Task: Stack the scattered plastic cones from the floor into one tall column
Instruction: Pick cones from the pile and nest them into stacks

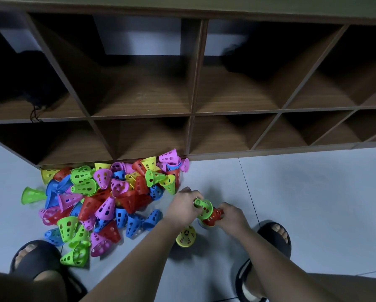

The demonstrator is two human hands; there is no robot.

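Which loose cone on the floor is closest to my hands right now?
The yellow perforated plastic cone, alone on the grey floor between your forearms; the other loose cones lie heaped by the wooden shelf.

Perforated plastic cones in red, blue, green, yellow and pink: loose pile (108,199) on floor (291,203), tipped every way. Right of the pile, green cone (204,209), tilted, nested over red cone (214,216). Lone yellow cone (186,236) just below, seen end-on.
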